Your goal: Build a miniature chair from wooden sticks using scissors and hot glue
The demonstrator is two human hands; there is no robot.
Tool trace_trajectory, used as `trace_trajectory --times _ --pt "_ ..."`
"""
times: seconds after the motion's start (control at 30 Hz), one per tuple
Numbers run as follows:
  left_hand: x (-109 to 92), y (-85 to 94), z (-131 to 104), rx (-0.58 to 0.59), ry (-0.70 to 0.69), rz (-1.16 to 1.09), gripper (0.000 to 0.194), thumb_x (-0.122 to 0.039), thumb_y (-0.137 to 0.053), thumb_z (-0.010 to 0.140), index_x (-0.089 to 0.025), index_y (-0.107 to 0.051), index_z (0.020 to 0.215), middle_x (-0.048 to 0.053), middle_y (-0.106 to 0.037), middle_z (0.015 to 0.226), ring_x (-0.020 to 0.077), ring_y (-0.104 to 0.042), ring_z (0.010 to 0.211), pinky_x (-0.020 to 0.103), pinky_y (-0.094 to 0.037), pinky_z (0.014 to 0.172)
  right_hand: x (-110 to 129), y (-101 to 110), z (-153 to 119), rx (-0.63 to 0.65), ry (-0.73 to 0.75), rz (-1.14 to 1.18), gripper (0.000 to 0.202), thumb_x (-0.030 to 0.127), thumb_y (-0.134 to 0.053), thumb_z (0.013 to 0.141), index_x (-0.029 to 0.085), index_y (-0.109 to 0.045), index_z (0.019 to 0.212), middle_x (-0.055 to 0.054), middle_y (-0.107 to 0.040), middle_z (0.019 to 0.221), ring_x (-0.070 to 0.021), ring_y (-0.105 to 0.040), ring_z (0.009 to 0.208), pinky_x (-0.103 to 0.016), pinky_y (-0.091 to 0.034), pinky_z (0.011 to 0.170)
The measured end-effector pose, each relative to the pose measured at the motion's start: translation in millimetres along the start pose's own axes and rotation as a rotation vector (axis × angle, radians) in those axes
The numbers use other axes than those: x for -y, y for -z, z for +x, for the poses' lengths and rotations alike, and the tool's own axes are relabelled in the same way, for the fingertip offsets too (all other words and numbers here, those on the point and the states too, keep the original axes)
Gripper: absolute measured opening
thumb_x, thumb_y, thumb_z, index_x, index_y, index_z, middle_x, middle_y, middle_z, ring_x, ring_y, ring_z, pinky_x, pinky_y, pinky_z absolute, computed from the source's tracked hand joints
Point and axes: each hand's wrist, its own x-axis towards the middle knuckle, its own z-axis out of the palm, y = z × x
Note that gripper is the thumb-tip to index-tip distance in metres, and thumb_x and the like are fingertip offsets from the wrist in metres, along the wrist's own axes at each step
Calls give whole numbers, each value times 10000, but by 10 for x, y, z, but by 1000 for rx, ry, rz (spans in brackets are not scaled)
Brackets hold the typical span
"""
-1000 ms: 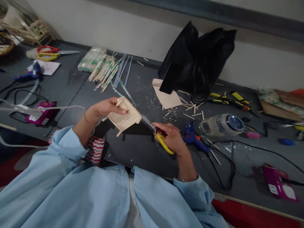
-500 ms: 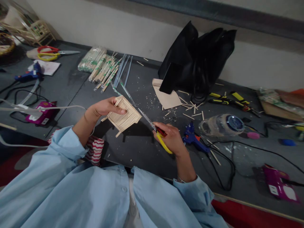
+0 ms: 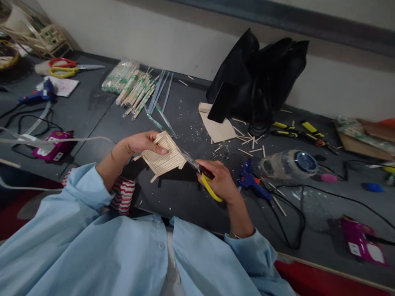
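My left hand (image 3: 148, 142) grips a small panel of pale wooden sticks (image 3: 163, 156) by its upper left part, thumb on top, above the dark table (image 3: 182, 205). Around the red and yellow handles of a pair of scissors (image 3: 210, 187) my right hand (image 3: 217, 177) is closed. The blades point up and left, with their tips at the panel's right edge; whether they touch it is not clear. Just beyond the panel lies a clear and green plastic wrapper (image 3: 157, 121).
Wrapped stick bundles (image 3: 135, 90) lie at the back. A black bag (image 3: 259, 78) stands behind brown paper (image 3: 217, 127). On the right are a blue glue gun (image 3: 253, 181), a plastic bottle (image 3: 288, 163) and cables; another pair of scissors (image 3: 64, 68) lies back left.
The panel in my left hand has moved slightly right and down. The scissor blades have come up against or very near its right edge, and the handles have shifted a little left.
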Motion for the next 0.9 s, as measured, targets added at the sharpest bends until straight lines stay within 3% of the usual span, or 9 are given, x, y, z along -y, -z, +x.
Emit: trace_trajectory --times 0.17,0.4,0.67,0.9 --pt "-24 -21 -7 27 8 -16 387 -321 -891 604 -118 -763 907 85 -776 835 190 -728 713 283 -596 702 32 23 -18 21 -34 -33 373 162 -625 771 231 -714 1126 -9 -742 756 -157 -635 679 -277 -436 714" --pt "0 -27 -4 -9 -6 -16 353 -304 -886 602 -125 -771 884 108 -780 856 234 -735 735 337 -607 718 22 14 -24 13 -61 -122 365 191 -618 785 252 -716 1131 -45 -786 939 -174 -666 730 -291 -463 740" --pt "9 -82 36 38 11 -36 360 -308 -892 616 -132 -771 905 96 -785 860 199 -728 710 291 -591 695 -5 -31 21 -13 -40 -63 373 222 -632 785 243 -700 1151 -52 -779 989 -205 -702 867 -329 -473 828" --pt "65 -125 63 53 83 -94 359 -291 -909 595 -119 -766 876 93 -783 821 186 -729 683 264 -594 657 -11 -33 -19 5 -53 -110 389 193 -626 772 245 -708 1149 -28 -787 1032 -165 -688 753 -279 -488 750"
